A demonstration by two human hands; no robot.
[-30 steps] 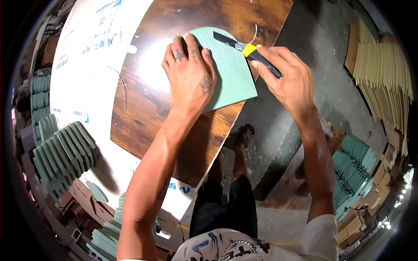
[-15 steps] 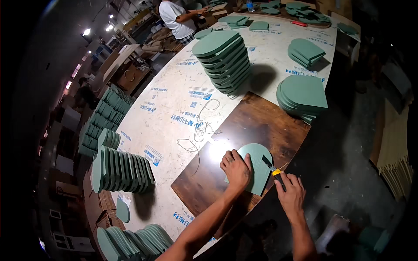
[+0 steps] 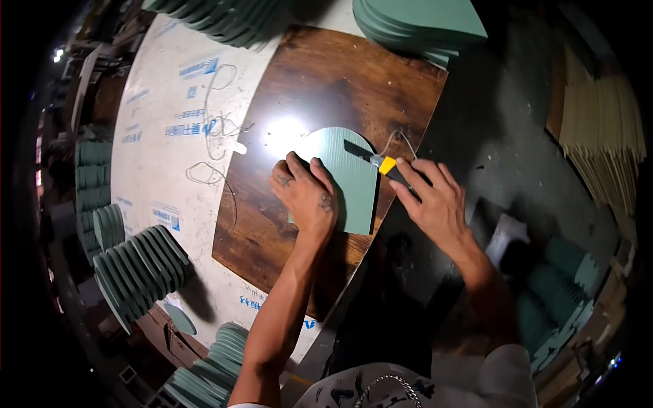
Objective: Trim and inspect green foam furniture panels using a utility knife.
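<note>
A green panel with a rounded top point(image 3: 354, 180) lies flat on a dark brown wooden board point(image 3: 360, 75). My left hand point(image 3: 306, 197) rests on the panel's left part, pressing it down with its fingers over the left edge; it grips nothing. My right hand point(image 3: 435, 204), off the panel's right side, is closed round the black and yellow handle of a utility knife point(image 3: 388, 165). The dark blade point(image 3: 357, 149) points left over the panel's upper right; whether it touches the surface I cannot tell. A thin pale strip point(image 3: 398, 133) curls beside the knife at the board's right edge.
Stacked green panels point(image 3: 418, 24) stand beyond the board, with another stack point(image 3: 224, 17) to their left. A leaning row of panels point(image 3: 143, 268) sits at the left, more point(image 3: 211, 367) at lower left. Loose thin cord point(image 3: 218, 126) lies on the white printed tabletop point(image 3: 153, 102).
The view has tilted down, so the board and hands sit higher and the far table end is gone. The knife stays in my right hand; my left hand is still on the panel.
</note>
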